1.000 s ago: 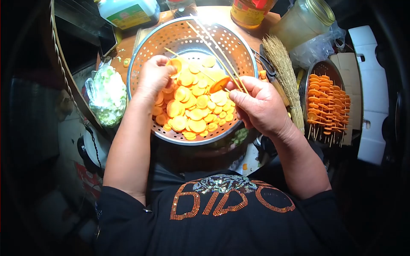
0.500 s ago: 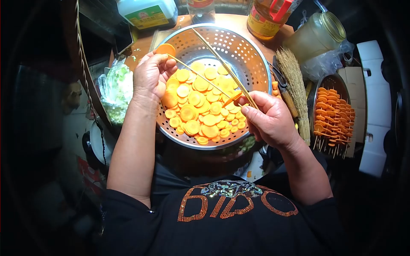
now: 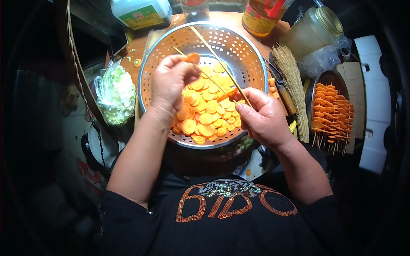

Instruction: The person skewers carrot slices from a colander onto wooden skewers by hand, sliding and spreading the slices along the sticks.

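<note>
Fingers of my left hand (image 3: 171,83) are closed on a carrot slice (image 3: 192,57), through which the tip end of a thin skewer (image 3: 206,75) passes. My right hand (image 3: 265,117) holds that skewer near its lower end, together with a longer pair of sticks (image 3: 220,62) pointing up and left. Near the right fingertips, more carrot (image 3: 227,94) sits on the skewer. Both hands are over a perforated metal colander (image 3: 152,53), in which many loose carrot slices (image 3: 206,118) lie.
Right of the colander are a straw brush (image 3: 290,81), a jar (image 3: 314,32) and a basket of loaded carrot skewers (image 3: 331,111). A bag of chopped greens (image 3: 115,94) lies left. Behind stand a white jug (image 3: 141,13) and an oil bottle (image 3: 261,19).
My left hand first lifted a slice to the skewer's tip, then moved right and down along it with the slice. The right hand keeps its hold. The camera view has shifted slightly.
</note>
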Demonstrator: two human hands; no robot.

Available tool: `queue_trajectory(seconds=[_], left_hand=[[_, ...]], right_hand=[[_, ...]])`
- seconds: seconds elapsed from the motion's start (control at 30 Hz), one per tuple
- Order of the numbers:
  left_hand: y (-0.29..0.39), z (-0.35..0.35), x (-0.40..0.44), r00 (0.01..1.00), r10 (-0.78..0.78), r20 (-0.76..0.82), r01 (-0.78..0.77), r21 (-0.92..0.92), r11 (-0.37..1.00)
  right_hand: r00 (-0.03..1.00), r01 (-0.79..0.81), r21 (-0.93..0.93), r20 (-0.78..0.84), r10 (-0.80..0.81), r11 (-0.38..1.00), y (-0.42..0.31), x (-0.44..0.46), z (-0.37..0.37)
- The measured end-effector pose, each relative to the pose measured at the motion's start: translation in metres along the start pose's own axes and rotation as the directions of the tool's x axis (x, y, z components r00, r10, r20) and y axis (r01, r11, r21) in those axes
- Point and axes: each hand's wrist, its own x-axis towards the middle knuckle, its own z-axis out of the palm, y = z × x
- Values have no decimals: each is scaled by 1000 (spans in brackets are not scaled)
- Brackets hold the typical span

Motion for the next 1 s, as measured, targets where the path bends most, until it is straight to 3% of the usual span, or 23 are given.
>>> queue_trajectory(seconds=[0.03, 0.17, 0.43, 0.5, 0.53, 0.63, 0.67, 0.73, 0.77, 0.83, 0.87, 1.0], left_hand=[[-5, 9, -9, 997, -39, 72, 41, -22, 999], [-20, 34, -38, 981, -135, 139, 145, -68, 987], [-19, 34, -36, 980, -121, 159, 131, -56, 990], [-8, 33, -36, 985, -79, 151, 70, 60, 996], [-10, 26, -27, 988, -30, 149, 17, 89, 996], [-13, 5, 5, 978, 208, 21, -199, 402, 894], [-19, -6, 20, 978, 208, 23, -199, 403, 893], [-30, -21, 41, 967, 242, 83, -205, 815, 541], [-36, -22, 41, 972, 219, 87, -157, 933, 324], [-40, -16, 31, 988, 116, 98, -104, 993, 49], [-41, -13, 27, 989, 79, 127, -126, 992, -19], [-49, -9, 27, 987, 87, 136, -138, 990, 9]], right_hand=[[999, 27, -60, -19, -28, 998, -1, 2, -1], [996, -64, 31, -59, 66, 997, 3, 9, -4], [995, -61, 57, -75, 65, 997, 0, 9, -3], [993, -54, 213, -91, 74, 976, -2, 10, -3], [993, -53, 214, -92, 74, 975, -5, 9, -4], [985, -75, 283, -131, 116, 956, -11, 7, -8], [983, -71, 288, -141, 116, 955, -11, 7, -9], [982, -66, 292, -153, 115, 954, -11, 7, -9], [983, -65, 286, -145, 111, 956, -11, 6, -9], [984, -66, 280, -138, 108, 958, -11, 5, -9], [986, -70, 280, -129, 110, 958, -12, 5, -10], [989, -71, 284, -103, 104, 956, -10, 4, -12]])
